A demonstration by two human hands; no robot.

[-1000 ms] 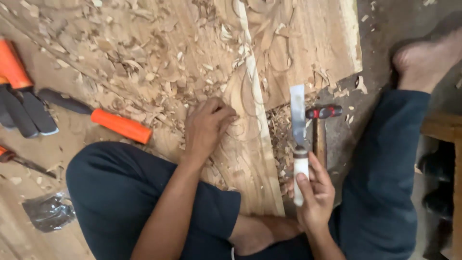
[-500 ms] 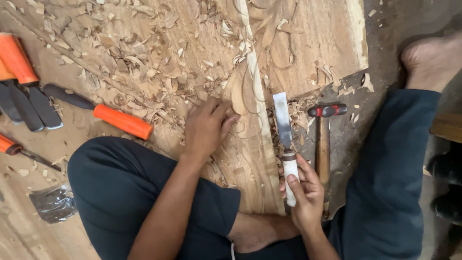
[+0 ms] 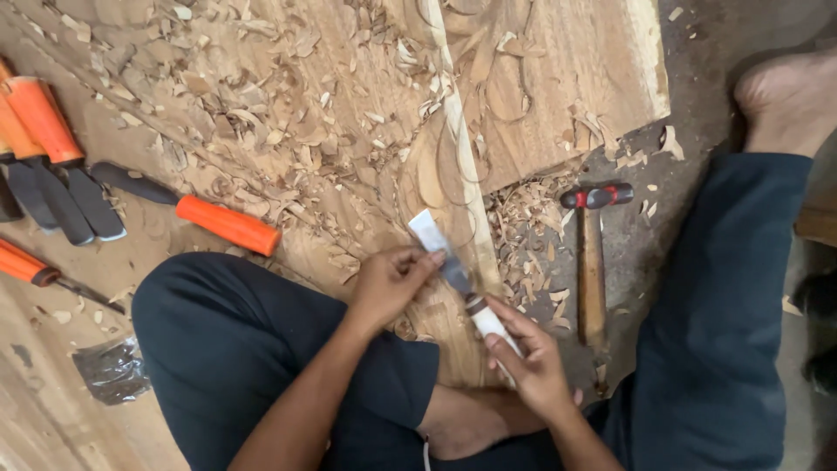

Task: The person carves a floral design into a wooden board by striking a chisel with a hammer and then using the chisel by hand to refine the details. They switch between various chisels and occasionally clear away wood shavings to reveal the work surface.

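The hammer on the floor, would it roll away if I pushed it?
Probably not far. The hammer lies flat on the floor, and its crosswise head would likely stop any rolling. It looks stiff, with a wooden handle, and probably head-heavy, so it might tip downward when lifted by the handle's end.

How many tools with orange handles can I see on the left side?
4, maybe more past the frame edge: two side by side at upper left, one nearest the knee, one lower left.

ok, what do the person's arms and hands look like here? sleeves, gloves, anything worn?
Both arms are bare to past the elbow, no sleeves in view. Left hand and right hand wear no gloves; no rings, watch or bands visible. Dark trousers below them.
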